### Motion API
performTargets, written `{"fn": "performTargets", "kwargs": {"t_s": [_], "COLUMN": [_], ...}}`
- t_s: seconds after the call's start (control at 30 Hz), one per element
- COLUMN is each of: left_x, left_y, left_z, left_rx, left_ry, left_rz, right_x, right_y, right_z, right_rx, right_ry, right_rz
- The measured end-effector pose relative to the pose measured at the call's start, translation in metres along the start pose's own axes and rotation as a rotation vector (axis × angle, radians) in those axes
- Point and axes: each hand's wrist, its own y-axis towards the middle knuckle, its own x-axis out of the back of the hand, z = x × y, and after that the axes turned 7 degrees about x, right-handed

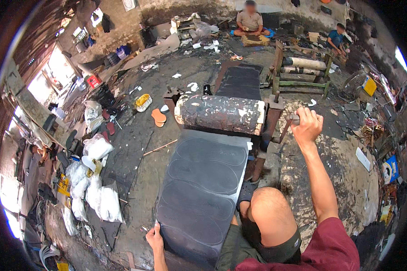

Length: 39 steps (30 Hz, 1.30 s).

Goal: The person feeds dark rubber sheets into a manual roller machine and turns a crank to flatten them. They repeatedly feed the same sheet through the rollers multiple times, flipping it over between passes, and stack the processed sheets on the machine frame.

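Observation:
A black rubber sheet (196, 194) slopes up from my lap to a hand-cranked roller press. Several shoe-sole outlines are marked across the sheet. Its far edge meets the large paint-flecked roller (221, 113). At the sheet's lower left edge my left hand (155, 238) is closed, thumb on top, pinching the rubber. My right hand (307, 124) is wrapped round the crank handle (295, 119) to the right of the roller. Beyond the roller lies another dark sheet (242, 81) on the floor.
Orange sole pieces (158, 117) and a thin stick (160, 147) lie left of the press. White plastic bags (105, 194) crowd the left floor. A second roller frame (303, 67) stands beyond. Two people sit at the back, one holding something over a brown pile (255, 40).

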Motion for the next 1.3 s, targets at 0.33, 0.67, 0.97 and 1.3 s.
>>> {"fn": "performTargets", "kwargs": {"t_s": [0.33, 0.67, 0.97, 1.3], "left_x": [0.004, 0.011, -0.109, -0.068], "left_y": [-0.010, -0.050, 0.015, -0.004], "left_z": [0.011, -0.077, -0.147, -0.159], "left_rx": [-0.040, 0.339, 0.016, -0.124], "left_ry": [0.075, 0.395, 0.412, 0.450], "left_rz": [0.009, 0.011, 0.016, 0.405], "right_x": [-0.014, -0.125, -0.338, -0.241], "right_y": [-0.016, 0.057, -0.331, -0.327], "right_z": [-0.011, -0.034, -0.053, -0.005], "right_rx": [-0.018, 0.338, -0.009, -0.077], "right_ry": [-0.005, -0.093, 0.099, 0.185], "right_rz": [0.119, -0.071, 1.818, 1.534]}}
